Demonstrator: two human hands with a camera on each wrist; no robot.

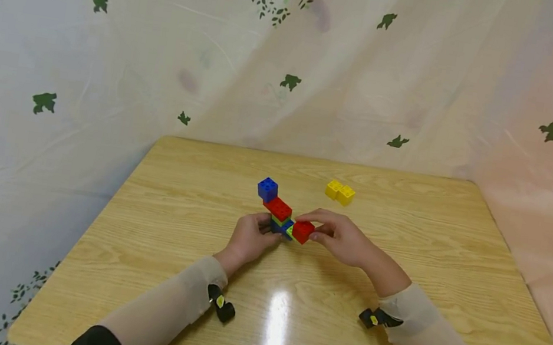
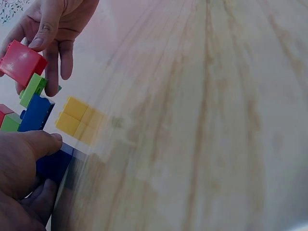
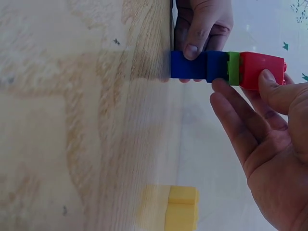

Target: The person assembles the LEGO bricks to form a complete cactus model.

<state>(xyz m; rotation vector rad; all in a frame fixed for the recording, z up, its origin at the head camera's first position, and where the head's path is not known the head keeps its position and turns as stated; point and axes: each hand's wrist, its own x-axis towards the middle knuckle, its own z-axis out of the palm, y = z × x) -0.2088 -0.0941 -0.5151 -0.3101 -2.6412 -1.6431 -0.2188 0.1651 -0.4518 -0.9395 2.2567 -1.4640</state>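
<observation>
A structure of joined toy building bricks stands on the wooden table [image 1: 163, 251]. My left hand [image 1: 252, 238] grips its lowest blue brick [image 3: 186, 65], thumb on the near side. Above that sits another blue brick [image 2: 37, 112], topped by a thin light green brick [image 3: 234, 68]. Between thumb and fingers, my right hand [image 1: 347, 241] pinches a red brick [image 1: 303, 232], which touches the green one; whether they are pressed fully together I cannot tell. Another branch carries a longer red brick [image 1: 279, 208] with a blue brick [image 1: 267, 188] at its far upper end.
Two yellow bricks [image 1: 340, 192] lie side by side toward the back right of the table. A pale cloth [image 1: 328, 114] with leaf prints hangs behind and at both sides. Dark wrist cameras [image 1: 224, 309] are strapped over the sleeves.
</observation>
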